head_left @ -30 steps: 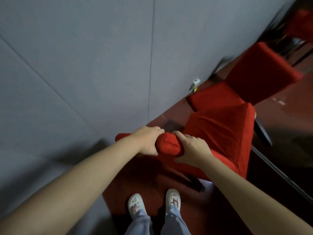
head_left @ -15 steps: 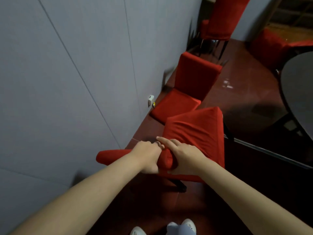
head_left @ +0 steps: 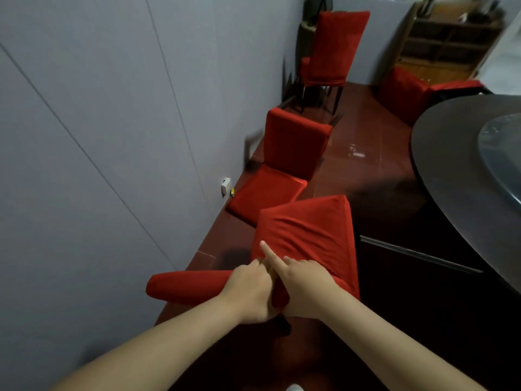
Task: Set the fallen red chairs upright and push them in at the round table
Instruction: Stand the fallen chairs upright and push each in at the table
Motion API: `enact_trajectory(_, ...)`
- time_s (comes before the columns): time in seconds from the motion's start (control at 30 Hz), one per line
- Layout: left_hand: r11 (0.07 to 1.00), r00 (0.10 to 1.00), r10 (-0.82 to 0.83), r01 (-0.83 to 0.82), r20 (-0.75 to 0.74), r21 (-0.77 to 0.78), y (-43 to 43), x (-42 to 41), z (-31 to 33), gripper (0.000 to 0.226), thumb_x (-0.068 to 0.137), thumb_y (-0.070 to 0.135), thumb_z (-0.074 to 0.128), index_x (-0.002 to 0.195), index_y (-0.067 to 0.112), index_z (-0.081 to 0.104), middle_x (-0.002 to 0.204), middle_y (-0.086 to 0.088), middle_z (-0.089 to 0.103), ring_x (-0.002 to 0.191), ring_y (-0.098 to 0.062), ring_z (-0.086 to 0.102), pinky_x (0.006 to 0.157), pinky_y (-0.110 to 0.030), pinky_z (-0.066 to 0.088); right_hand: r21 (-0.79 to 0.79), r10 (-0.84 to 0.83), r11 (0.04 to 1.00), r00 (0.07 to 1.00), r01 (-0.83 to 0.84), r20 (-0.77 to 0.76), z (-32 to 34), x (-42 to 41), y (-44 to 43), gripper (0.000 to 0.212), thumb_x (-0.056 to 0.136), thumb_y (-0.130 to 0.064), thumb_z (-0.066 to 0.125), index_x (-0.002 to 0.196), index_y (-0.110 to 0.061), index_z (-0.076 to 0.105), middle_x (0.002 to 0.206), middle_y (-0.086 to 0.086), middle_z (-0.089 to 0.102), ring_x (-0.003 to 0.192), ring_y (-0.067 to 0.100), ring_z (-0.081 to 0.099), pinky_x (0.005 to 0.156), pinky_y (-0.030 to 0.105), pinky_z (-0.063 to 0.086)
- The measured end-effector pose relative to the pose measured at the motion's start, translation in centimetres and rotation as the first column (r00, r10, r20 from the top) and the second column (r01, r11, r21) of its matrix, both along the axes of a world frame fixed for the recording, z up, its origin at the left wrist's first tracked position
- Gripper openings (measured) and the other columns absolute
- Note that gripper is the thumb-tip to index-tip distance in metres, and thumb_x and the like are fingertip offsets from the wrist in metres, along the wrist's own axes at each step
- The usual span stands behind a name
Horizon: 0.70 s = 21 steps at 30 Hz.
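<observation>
A red fabric-covered chair (head_left: pixel 307 235) stands right in front of me, its seat facing away. My left hand (head_left: pixel 251 292) and my right hand (head_left: pixel 304 286) sit side by side on the top edge of its backrest, both gripping it; my right index finger sticks out straight. Beyond it a second red chair (head_left: pixel 293 148) lies tipped on the floor against the wall. The dark round table (head_left: pixel 456 176) fills the right side.
A grey panelled wall (head_left: pixel 112 136) runs close along the left, with a small white socket box (head_left: pixel 225 186) low down. An upright red chair (head_left: pixel 335 49) stands in the far corner, another red chair (head_left: pixel 408 94) lies beyond the table, and a wooden shelf (head_left: pixel 448 40) stands behind. The floor is dark red tile.
The view has swung up from the floor toward the room. My hands slid together on the backrest, and the chair now stands more upright.
</observation>
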State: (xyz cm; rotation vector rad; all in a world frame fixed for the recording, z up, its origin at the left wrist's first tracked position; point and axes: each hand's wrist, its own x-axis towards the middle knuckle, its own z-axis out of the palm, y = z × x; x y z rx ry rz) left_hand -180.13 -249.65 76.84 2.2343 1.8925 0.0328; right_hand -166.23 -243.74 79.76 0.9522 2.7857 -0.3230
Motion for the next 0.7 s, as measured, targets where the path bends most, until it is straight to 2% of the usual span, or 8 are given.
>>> enact_trajectory(0.13, 0.962, 0.991, -0.128, 0.115, 0.038, 0.248, -1.5, 0.4, -1.8, 0.086, 0.054, 0.059, 0.082, 0.120, 0.009, 0.060, 0.111, -0.002, 0.066, 0.096, -0.018, 0.066, 0.079, -0.028, 0.055, -0.010, -0.125, 0.992, 0.992, 0.125, -0.024, 0.1, 3.8, 0.3, 0.123, 0.066, -0.043, 0.072, 0.151, -0.031, -0.015, 0.101, 0.000, 0.061, 0.088, 0.022, 0.059, 0.069, 0.028, 0.038)
enact_trajectory(0.27, 0.978, 0.986, -0.124, 0.141, -0.115, 0.154, -3.0, -4.8, -4.5, 0.124, 0.035, 0.055, 0.089, 0.141, 0.020, 0.035, 0.144, -0.009, 0.047, 0.125, -0.028, 0.054, 0.091, -0.062, 0.046, -0.040, -0.214, 0.976, 0.977, 0.214, 0.003, -0.3, 5.9, 0.7, 0.115, 0.062, -0.042, 0.073, 0.151, -0.043, 0.001, 0.116, -0.005, 0.059, 0.102, 0.020, 0.059, 0.074, 0.028, 0.045)
enact_trajectory(0.33, 0.998, 0.978, 0.000, -0.013, -0.208, -0.060, -2.8, -8.8, -5.0, 0.143, 0.036, 0.066, 0.083, 0.151, 0.025, 0.008, 0.160, -0.008, 0.014, 0.141, -0.038, 0.027, 0.095, -0.076, 0.025, -0.075, -0.264, 0.961, 0.964, 0.265, 0.023, -0.1, 6.7, 0.8, 0.108, 0.061, -0.041, 0.074, 0.150, -0.045, 0.013, 0.134, -0.008, 0.053, 0.117, 0.017, 0.055, 0.089, 0.028, 0.047)
enact_trajectory(0.4, 0.970, 0.967, 0.130, -0.169, -0.218, -0.172, -2.4, -11.6, -6.1, 0.144, 0.049, 0.078, 0.069, 0.143, 0.034, -0.031, 0.153, -0.003, -0.034, 0.145, -0.040, -0.011, 0.101, -0.076, -0.001, -0.076, -0.297, 0.951, 0.953, 0.301, 0.061, 0.2, 7.0, 0.5, 0.099, 0.062, -0.038, 0.073, 0.149, -0.043, 0.026, 0.143, -0.010, 0.047, 0.126, 0.014, 0.049, 0.098, 0.025, 0.042)
enact_trajectory(0.47, 0.967, 0.972, 0.086, -0.134, -0.218, -0.216, -2.1, -11.9, -7.2, 0.135, 0.058, 0.077, 0.063, 0.134, 0.036, -0.041, 0.141, -0.001, -0.052, 0.143, -0.039, -0.021, 0.100, -0.076, -0.007, 0.005, -0.329, 0.944, 0.937, 0.331, 0.119, 0.6, 6.8, -0.1, 0.091, 0.065, -0.038, 0.070, 0.147, -0.041, 0.031, 0.144, -0.010, 0.045, 0.128, 0.014, 0.047, 0.102, 0.027, 0.039)
enact_trajectory(0.53, 0.968, 0.983, -0.033, -0.014, -0.183, -0.251, -1.8, -11.1, -7.8, 0.130, 0.064, 0.066, 0.068, 0.138, 0.039, -0.036, 0.136, 0.003, -0.055, 0.144, -0.039, -0.018, 0.098, -0.077, -0.006, 0.158, -0.364, 0.929, 0.901, 0.334, 0.236, 0.3, 5.8, -0.8, 0.090, 0.073, -0.038, 0.067, 0.150, -0.038, 0.021, 0.146, -0.004, 0.042, 0.130, 0.022, 0.044, 0.107, 0.035, 0.034)
enact_trajectory(0.6, 0.965, 0.990, -0.078, 0.047, -0.115, -0.256, -1.5, -10.5, -8.3, 0.132, 0.066, 0.059, 0.073, 0.137, 0.041, -0.037, 0.135, 0.005, -0.055, 0.144, -0.038, -0.018, 0.098, -0.077, -0.007, 0.262, -0.372, 0.920, 0.862, 0.293, 0.343, -0.7, 3.8, -2.0, 0.101, 0.079, -0.034, 0.067, 0.152, -0.035, -0.004, 0.153, 0.009, 0.031, 0.139, 0.034, 0.029, 0.114, 0.047, 0.020)
enact_trajectory(0.7, 0.969, 0.995, -0.098, 0.086, -0.037, -0.230, -0.7, -10.3, -9.1, 0.138, 0.064, 0.059, 0.075, 0.127, 0.044, -0.047, 0.139, 0.004, -0.055, 0.142, -0.036, -0.025, 0.099, -0.078, -0.004, 0.251, -0.309, 0.939, 0.896, 0.234, 0.320, -3.0, 0.3, -3.7, 0.124, 0.076, -0.039, 0.074, 0.141, -0.043, -0.033, 0.162, 0.008, -0.007, 0.145, 0.044, -0.006, 0.110, 0.064, 0.000)
